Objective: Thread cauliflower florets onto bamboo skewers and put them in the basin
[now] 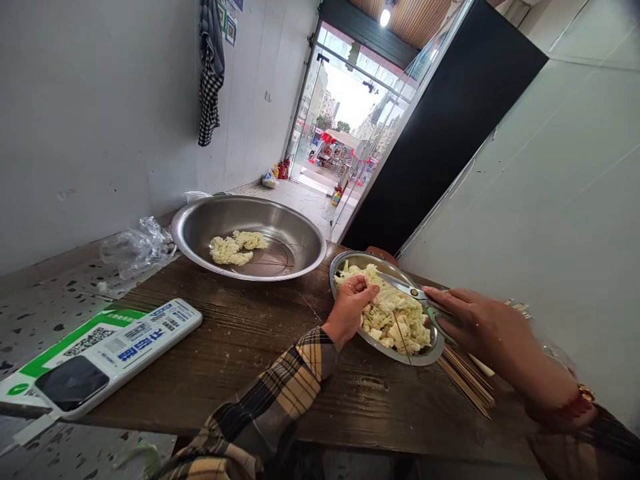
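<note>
My right hand grips a pair of scissors by their green handles, with the blades pointing left over a metal bowl. The bowl is heaped with cut cauliflower. My left hand is closed at the bowl's left side, its fingers pinched on a piece of cauliflower close to the scissor blades; the fingers hide much of that piece. A thin wooden skewer lies slanted across the heap. Farther left stands a wide steel basin with skewered-looking cauliflower clusters inside.
A bundle of wooden skewers lies on the dark wooden table, right of the bowl. A white payment device and a green QR card sit at the left edge. Clear plastic bags lie behind. A glass doorway opens beyond.
</note>
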Available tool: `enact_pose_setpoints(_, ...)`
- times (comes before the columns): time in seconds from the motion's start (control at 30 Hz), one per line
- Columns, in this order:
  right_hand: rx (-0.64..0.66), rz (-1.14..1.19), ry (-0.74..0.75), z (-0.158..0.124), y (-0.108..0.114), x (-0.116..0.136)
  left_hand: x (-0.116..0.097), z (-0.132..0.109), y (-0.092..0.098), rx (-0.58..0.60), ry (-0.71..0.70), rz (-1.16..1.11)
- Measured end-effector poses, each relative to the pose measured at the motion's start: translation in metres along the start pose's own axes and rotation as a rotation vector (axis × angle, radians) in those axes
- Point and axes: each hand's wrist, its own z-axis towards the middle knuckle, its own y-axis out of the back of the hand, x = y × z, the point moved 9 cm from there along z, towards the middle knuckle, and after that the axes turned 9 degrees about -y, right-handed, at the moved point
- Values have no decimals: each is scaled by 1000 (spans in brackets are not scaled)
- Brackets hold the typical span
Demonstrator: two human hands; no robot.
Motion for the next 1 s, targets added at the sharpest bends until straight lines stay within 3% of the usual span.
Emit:
enact_pose_setpoints(0.5,59,-30,-26,4,-2,7,-1,0,1,17,-1,52)
enact_pose_setpoints(0.7,75,135,96,1,3,29,6,4,6,-2,-4,16)
enact_pose_setpoints(1.0,67,45,6,1,3,13,1,1,0,1,-2,-14)
